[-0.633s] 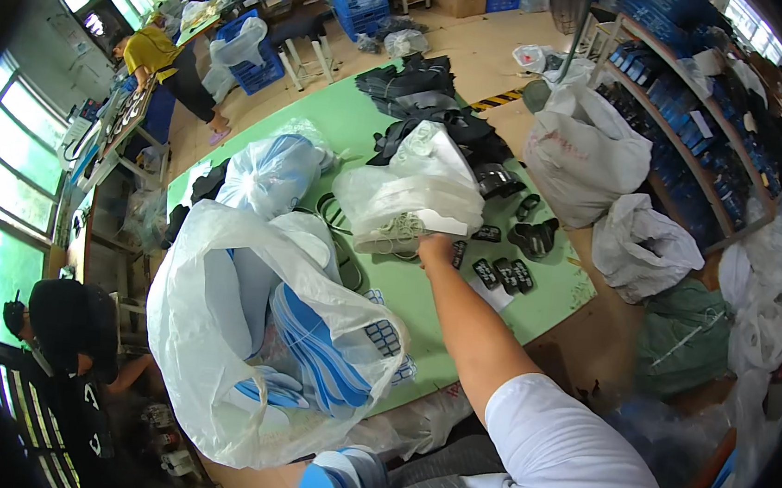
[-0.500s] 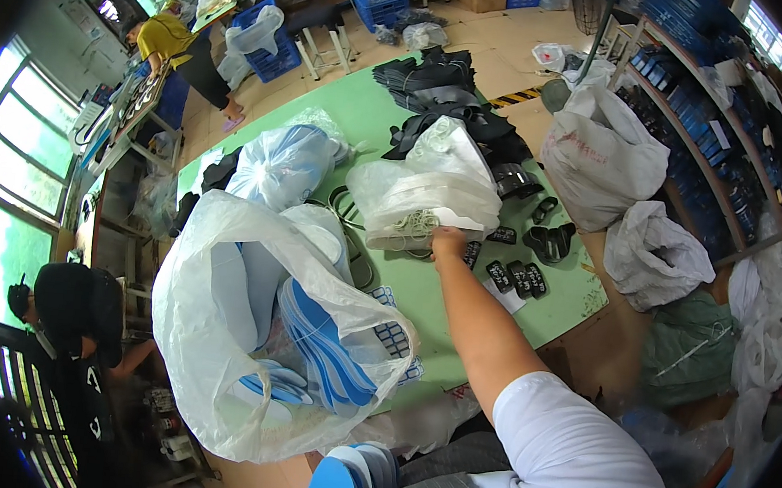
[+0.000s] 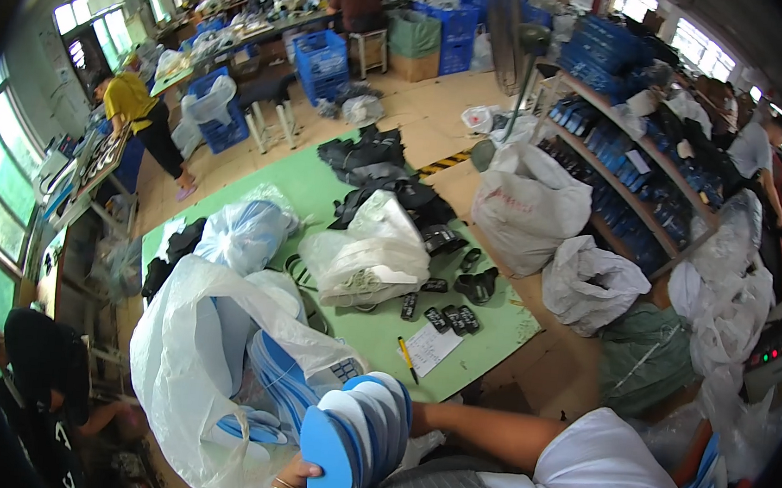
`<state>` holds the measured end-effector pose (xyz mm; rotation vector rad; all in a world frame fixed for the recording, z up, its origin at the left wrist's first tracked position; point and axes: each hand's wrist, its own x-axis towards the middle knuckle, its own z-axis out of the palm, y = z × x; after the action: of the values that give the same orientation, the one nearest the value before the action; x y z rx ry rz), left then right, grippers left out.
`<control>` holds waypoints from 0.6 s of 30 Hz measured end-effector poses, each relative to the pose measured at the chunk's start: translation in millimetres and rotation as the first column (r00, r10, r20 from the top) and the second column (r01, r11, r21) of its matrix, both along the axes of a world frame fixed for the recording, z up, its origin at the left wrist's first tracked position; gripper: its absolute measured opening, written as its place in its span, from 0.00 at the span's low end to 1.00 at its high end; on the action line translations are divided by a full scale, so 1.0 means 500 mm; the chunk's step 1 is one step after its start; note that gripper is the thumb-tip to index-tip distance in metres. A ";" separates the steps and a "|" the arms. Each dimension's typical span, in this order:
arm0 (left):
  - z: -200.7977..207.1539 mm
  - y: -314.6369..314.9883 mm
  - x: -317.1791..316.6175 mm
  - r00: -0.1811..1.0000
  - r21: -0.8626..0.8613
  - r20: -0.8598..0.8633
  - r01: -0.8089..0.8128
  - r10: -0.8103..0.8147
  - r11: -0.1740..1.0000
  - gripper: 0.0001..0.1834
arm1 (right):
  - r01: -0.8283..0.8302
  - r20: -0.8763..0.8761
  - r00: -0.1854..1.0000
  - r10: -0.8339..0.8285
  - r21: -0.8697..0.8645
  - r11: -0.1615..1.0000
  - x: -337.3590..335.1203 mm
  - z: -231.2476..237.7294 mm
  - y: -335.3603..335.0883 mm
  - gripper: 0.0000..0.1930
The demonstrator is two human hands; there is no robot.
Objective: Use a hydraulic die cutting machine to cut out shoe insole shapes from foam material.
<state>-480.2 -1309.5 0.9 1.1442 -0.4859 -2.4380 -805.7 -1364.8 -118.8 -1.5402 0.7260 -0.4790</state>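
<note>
A fanned stack of blue and white shoe insoles (image 3: 357,436) is held up low in front of me. My left hand (image 3: 298,474) is closed on its near left end. Against the stack's right side is my right hand (image 3: 422,418), closed on it, with the fingers mostly hidden behind the insoles. Just left of the stack, a big translucent plastic bag (image 3: 162,363) gapes, holding more blue and white insoles (image 3: 282,374). On the green table (image 3: 360,330) lie a pen (image 3: 408,361), a written paper sheet (image 3: 435,348) and several small black pieces with white print (image 3: 452,319).
Also on the table are a white bag (image 3: 362,260), a tied bag of pale-blue pieces (image 3: 243,236) and black material (image 3: 361,158). White sacks (image 3: 529,205) stand beside a loaded rack (image 3: 620,176) at right. One person (image 3: 41,362) is at lower left, another in yellow (image 3: 133,110) farther back.
My right hand has left the white bag on the table and come back to the insole stack. My left hand has raised the stack further into view. The view has shifted, showing more of the room.
</note>
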 end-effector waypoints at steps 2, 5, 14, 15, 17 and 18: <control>0.011 -0.017 -0.019 0.999 -0.029 -0.026 0.038 -0.038 0.999 0.48 | 0.059 0.051 0.997 -0.057 -0.033 0.998 0.023 0.029 0.033 0.09; 0.027 -0.031 -0.036 0.995 -0.057 -0.048 0.085 -0.088 0.995 0.48 | 0.138 0.146 0.981 -0.128 -0.066 0.988 0.033 0.100 0.030 0.09; 0.100 -0.036 -0.052 0.974 -0.118 0.002 0.227 -0.229 0.967 0.46 | 0.178 0.198 0.927 -0.319 0.514 0.839 0.078 0.297 -0.044 0.09; 0.107 -0.034 -0.047 0.971 -0.132 0.009 0.238 -0.239 0.962 0.46 | -0.031 0.371 0.833 -0.410 0.771 0.636 0.081 0.268 -0.020 0.10; 0.115 -0.033 -0.041 0.973 -0.171 0.020 0.232 -0.232 0.958 0.46 | -0.100 0.678 0.621 -0.394 0.567 0.818 0.074 0.193 0.062 0.16; 0.115 -0.036 -0.036 0.975 -0.171 0.019 0.220 -0.220 0.960 0.46 | 0.260 0.118 0.861 -0.495 0.735 0.627 0.082 0.207 0.094 0.20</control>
<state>-498.1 -1327.5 58.6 1.0664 -0.8485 -2.5212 -764.7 -1317.8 -15.1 -0.5522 0.8615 -0.6530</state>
